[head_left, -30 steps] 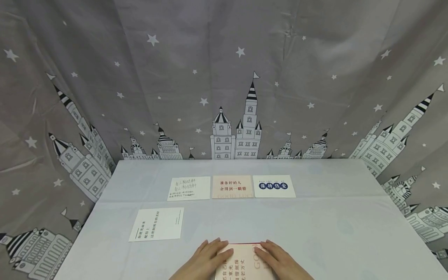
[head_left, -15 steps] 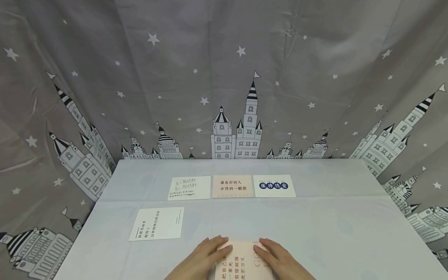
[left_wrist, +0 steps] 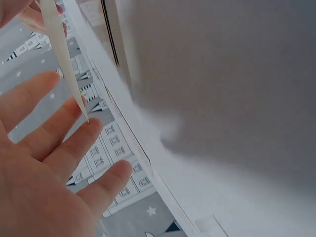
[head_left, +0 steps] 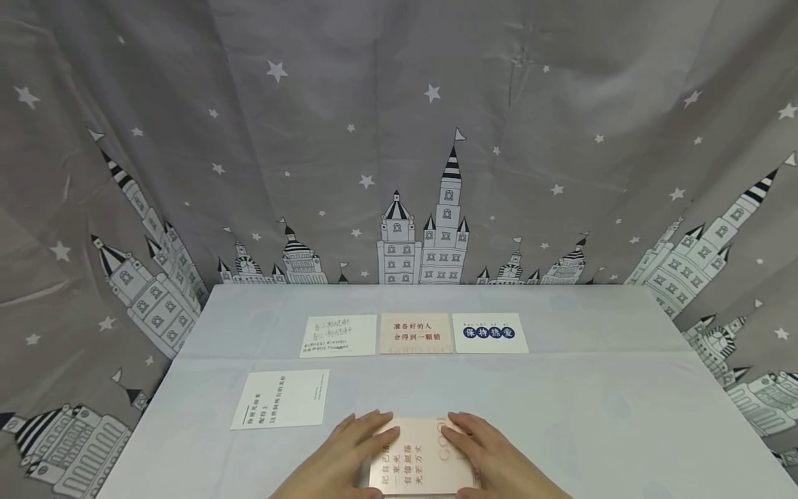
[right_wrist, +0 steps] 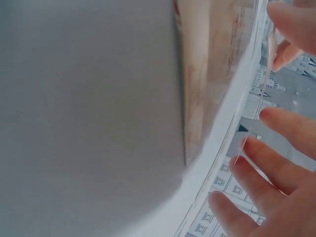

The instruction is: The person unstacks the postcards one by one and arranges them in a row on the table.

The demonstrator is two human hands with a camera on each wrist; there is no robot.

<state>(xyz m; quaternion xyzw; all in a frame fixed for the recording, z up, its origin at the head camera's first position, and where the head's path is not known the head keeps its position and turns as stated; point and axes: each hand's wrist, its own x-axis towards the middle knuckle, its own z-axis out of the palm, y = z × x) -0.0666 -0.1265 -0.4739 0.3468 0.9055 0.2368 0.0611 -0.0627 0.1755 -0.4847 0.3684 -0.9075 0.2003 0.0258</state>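
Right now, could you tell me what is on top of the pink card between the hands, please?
The pink card has printed characters showing; the left hand and right hand overlap its sides. Any print beneath the hands is covered.

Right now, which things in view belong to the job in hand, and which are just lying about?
In the job, it seems:
left hand
right hand
held pink card, between both hands

Apparently just lying about, untouched:
script-covered white card, far row, left
peach card, far row, middle
blue-circle card, far row, right
lone white card, nearer, at left
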